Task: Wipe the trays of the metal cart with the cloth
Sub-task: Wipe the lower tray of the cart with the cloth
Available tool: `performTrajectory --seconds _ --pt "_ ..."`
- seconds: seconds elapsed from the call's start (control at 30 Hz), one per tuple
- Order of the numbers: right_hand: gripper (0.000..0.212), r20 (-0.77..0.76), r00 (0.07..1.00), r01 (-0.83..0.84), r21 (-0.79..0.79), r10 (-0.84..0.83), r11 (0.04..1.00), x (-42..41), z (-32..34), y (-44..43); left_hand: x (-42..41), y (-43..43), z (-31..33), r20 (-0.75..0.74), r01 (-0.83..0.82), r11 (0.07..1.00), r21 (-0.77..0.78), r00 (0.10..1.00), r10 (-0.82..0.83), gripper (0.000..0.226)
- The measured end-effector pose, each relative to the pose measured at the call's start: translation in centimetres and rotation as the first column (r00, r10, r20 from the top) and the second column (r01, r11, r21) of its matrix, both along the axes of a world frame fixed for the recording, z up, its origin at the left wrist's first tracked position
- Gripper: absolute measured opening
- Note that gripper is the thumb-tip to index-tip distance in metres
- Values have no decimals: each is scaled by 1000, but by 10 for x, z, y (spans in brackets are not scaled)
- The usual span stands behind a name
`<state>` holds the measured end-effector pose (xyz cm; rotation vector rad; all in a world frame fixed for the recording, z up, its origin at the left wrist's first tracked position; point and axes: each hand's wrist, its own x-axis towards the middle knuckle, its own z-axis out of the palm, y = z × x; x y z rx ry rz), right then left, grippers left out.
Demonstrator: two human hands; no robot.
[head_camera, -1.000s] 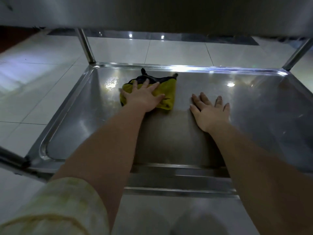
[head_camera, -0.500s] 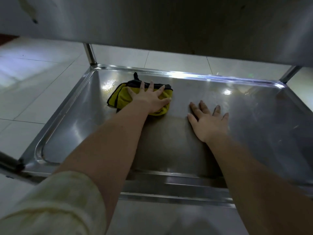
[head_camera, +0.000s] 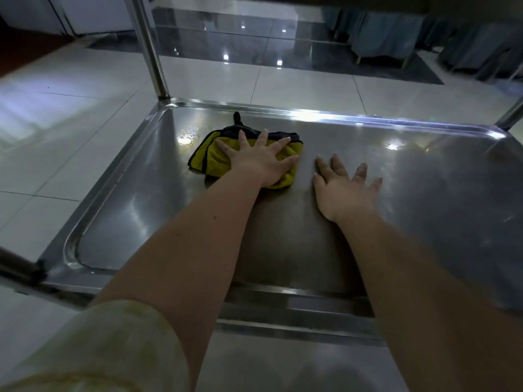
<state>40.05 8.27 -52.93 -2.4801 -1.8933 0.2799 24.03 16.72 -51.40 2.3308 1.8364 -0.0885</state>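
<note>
on the tray (head_camera: 424, 222), the cloth (head_camera: 218, 158) lies under the left grip (head_camera: 261, 165) (fingers (head_camera: 263, 140) spread wide), right grip (head_camera: 345, 190) flat beside it.

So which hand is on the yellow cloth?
The left hand, pressing flat with spread fingers on the yellow cloth. The right hand rests beside it on the bare metal tray, touching no cloth.

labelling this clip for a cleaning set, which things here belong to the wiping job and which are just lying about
Job in hand:
yellow cloth
left hand, pressed flat on the cloth
cart tray
right hand, flat on the bare tray

Just about:
tiled floor
blue-draped furniture at the back
</note>
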Motion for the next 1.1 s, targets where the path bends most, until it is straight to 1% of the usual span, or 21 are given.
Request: performTrajectory --seconds 0.1,0.27,0.37,0.47,0.53,0.7,0.77,0.83,0.9,1.03,1.1 --pt "54 12 1000 -1 -3 1 1000 -1 -3 1 -24 7 1 21 -16 1000 -6 1000 16 67" --pt "54 29 1000 2 -12 -2 1000 -1 -5 4 -96 23 3 15 -173 985 8 985 172 69" --pt "54 38 999 15 -20 -14 1000 -4 -5 5 -100 22 2 -10 -200 980 18 980 200 69" --pt "54 53 998 19 -31 -18 999 -7 -3 4 -85 19 3 -9 -221 975 -12 975 220 70" --pt "54 62 998 16 -36 -14 999 -7 -2 3 -62 13 5 -16 -184 983 -22 983 183 70" --pt "54 40 999 2 -39 -1 999 -6 0 4 18 -24 2 -27 42 999 -23 999 -42 66" --pt "55 27 1000 3 -27 -3 1000 -2 -2 4 23 -28 0 -3 63 998 -16 998 -63 66" --pt "54 10 1000 -2 -13 2 1000 1 -4 3 6 -22 -1 10 63 998 2 998 -63 67" --pt "54 6 1000 -3 -6 3 1000 2 -5 4 -30 -10 -1 -9 16 1000 22 1000 -16 67" --pt "54 27 1000 10 -13 -10 1000 0 -5 6 -132 9 0 -44 -178 984 33 983 179 65" --pt "54 29 1000 10 -22 -9 1000 -3 -4 7 -164 9 0 -74 -254 967 37 964 256 67"
